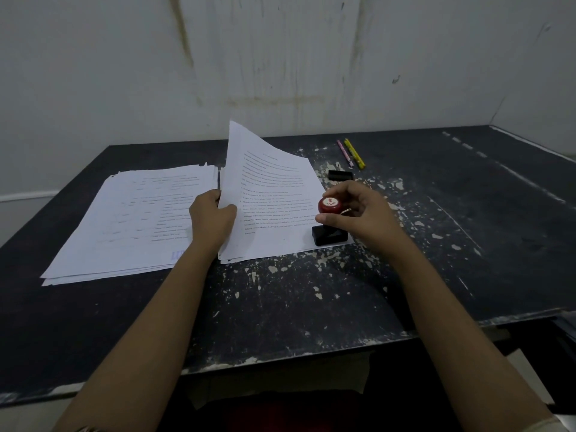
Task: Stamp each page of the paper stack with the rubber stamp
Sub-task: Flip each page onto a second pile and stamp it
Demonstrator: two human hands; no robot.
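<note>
Two piles of printed white paper lie on the dark table. The left pile (131, 219) lies flat, with a blue stamp mark near its lower right corner. My left hand (212, 218) pinches the left edge of the top sheet (268, 188) of the right pile and lifts it, so its far corner stands up. A rubber stamp (329, 224) with a red knob marked TOP and a black base stands on the lower right corner of that sheet. My right hand (358, 210) grips the red knob from the right.
The black table (311, 300) has chipped paint and a front edge close to my body. A pink pen (344, 152) and a yellow pen (354, 153) lie at the back right. A small black cap or pad (340, 175) sits just behind the stamp. A white wall stands behind.
</note>
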